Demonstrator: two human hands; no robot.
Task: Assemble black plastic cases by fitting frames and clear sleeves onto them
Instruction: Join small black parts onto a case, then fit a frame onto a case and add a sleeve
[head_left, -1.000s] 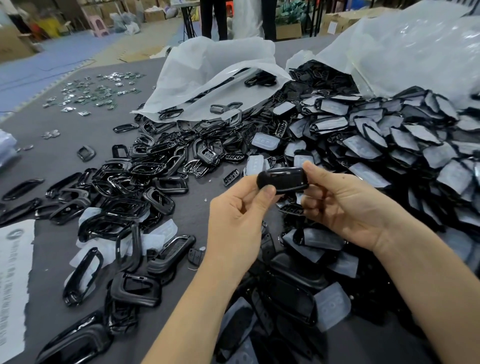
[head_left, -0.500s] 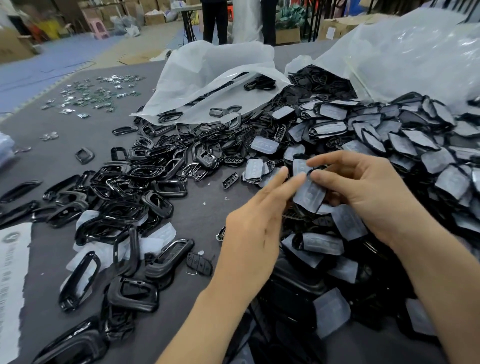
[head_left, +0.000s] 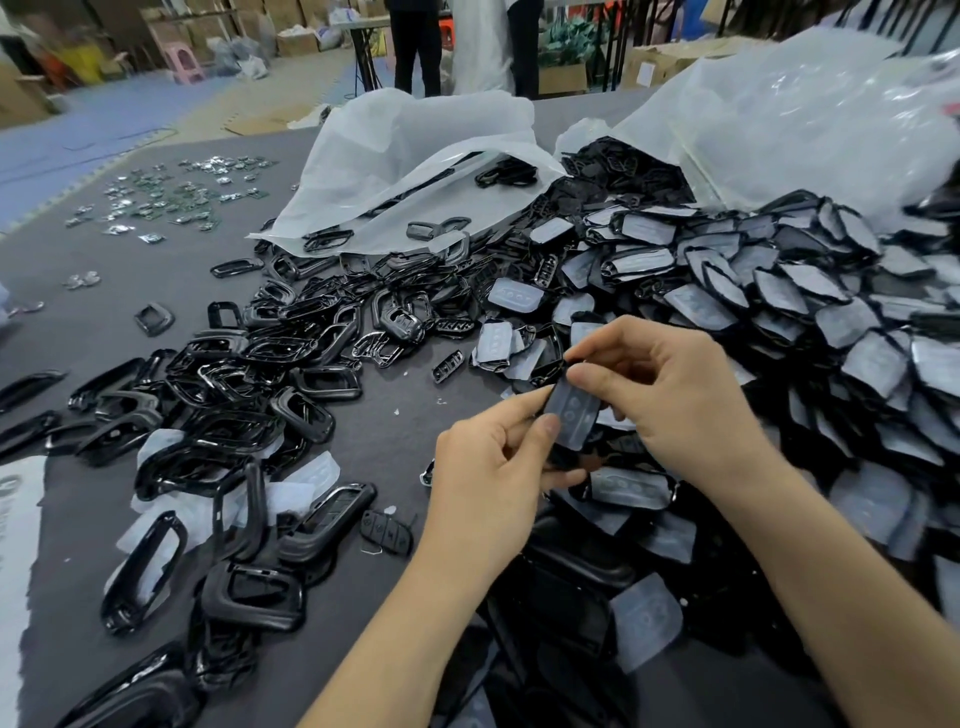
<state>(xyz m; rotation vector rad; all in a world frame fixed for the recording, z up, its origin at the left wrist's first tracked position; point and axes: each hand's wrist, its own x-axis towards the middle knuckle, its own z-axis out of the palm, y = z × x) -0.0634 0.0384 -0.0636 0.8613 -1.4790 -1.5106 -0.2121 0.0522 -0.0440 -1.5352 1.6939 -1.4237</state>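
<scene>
A second ago both hands hold a bare black case between them. Half a second ago they are down in the heap, the right fingers picking out a clear sleeve. Now the hands are together again above the tabletop (head_left: 395, 415), and the clear sleeve (head_left: 571, 415) lies face-up over a dark piece that I take to be the black case (head_left: 562, 458). So the sleeve has been fetched and is being seated. It looks laid on rather than fully snapped home, though the edges are too small to judge.

The left hand (head_left: 493, 467) grasps the piece from below and the side, thumb pressing the sleeve's lower left corner and fingers curled behind. The right hand (head_left: 675, 395) pinches the upper end, thumb on the top edge and forefinger bent over it. The piece sits tilted between the two thumbs, held clear of everything underneath.

Just beyond and to the right spreads the heap of sleeved pieces (head_left: 779, 312), spilling from white plastic bags (head_left: 415, 156). The loose frames (head_left: 234, 415) lie well to the left of the left hand, so a frame would call for a reach that way.
</scene>
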